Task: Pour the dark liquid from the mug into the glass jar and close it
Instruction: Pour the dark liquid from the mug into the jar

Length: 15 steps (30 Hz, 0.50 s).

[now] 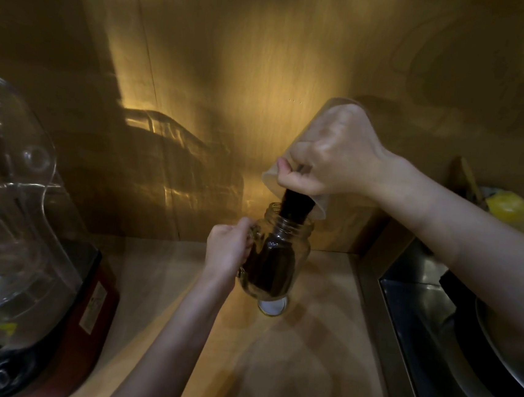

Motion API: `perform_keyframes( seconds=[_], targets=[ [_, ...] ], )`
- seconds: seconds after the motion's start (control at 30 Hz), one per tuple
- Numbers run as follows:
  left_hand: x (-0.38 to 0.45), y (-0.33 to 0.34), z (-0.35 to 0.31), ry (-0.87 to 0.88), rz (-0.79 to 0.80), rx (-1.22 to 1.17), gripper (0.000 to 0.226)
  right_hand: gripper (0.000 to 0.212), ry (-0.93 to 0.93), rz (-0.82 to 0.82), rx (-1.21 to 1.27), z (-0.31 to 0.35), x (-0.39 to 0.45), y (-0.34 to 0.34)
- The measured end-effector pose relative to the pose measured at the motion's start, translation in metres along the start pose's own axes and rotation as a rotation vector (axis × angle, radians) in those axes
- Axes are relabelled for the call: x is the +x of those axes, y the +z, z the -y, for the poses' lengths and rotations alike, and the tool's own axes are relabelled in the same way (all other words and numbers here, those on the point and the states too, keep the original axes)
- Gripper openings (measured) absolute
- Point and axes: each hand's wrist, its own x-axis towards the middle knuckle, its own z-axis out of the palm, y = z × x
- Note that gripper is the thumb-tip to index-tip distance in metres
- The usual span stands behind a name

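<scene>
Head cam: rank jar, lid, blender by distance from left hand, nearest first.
From the left hand:
1. Glass jar, gripped by its handle, just right of the hand.
2. Lid, on the counter below the jar.
3. Blender, far left.

Clear glass jug point(8, 193) on red base point(84, 303) — left, steel sink point(429, 310) — right

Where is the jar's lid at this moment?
In the head view the lid lies flat on the wooden counter, just in front of the glass jar, near the centre and right of the left hand.
</scene>
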Motion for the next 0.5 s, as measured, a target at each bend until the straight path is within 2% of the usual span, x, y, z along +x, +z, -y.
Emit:
perform_keyframes(
  seconds=[0.5],
  targets=[
    [-0.0016,-0.0011,-0.0047,-0.028,0.013,-0.036,0.033,0.048,-0.055,-0.044,-0.063,0.0048,0.0030,-0.0026]
  ],
)
